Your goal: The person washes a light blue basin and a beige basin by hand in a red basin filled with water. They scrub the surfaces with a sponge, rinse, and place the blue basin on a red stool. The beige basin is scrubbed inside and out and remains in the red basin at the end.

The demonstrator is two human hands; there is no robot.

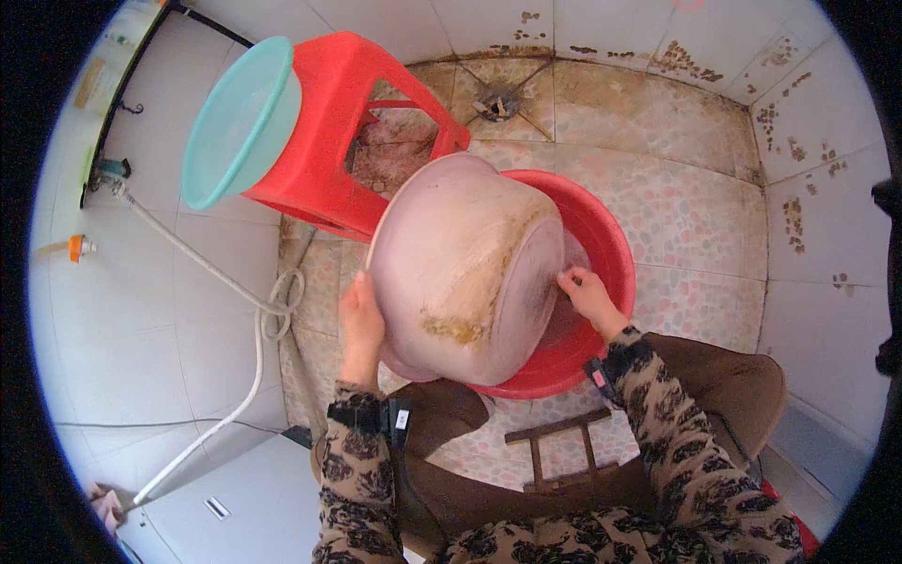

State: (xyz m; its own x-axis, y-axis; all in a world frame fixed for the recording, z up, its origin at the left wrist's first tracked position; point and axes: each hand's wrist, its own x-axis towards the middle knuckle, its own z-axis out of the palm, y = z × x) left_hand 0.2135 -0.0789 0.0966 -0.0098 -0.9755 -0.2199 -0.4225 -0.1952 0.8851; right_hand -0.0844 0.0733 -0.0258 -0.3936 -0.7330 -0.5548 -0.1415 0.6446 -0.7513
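Observation:
A pale pink plastic basin (451, 261), stained brown and yellow on its outer wall, is tipped on its side with its base facing right. My left hand (362, 321) grips its rim on the left. At the edge of the base is my right hand (588, 296), its fingers curled together; whether something small is between them cannot be made out. Beneath and behind the tilted basin stands a larger red basin (616, 247) on the tiled floor, its inside partly hidden.
A red plastic stool (317, 134) lies at upper left, with a turquoise basin (243, 127) against it. A floor drain (500, 106) is near the far wall. A white hose (197, 257) hangs at left above a grey-white appliance (232, 500). Dark stains mark the wall tiles.

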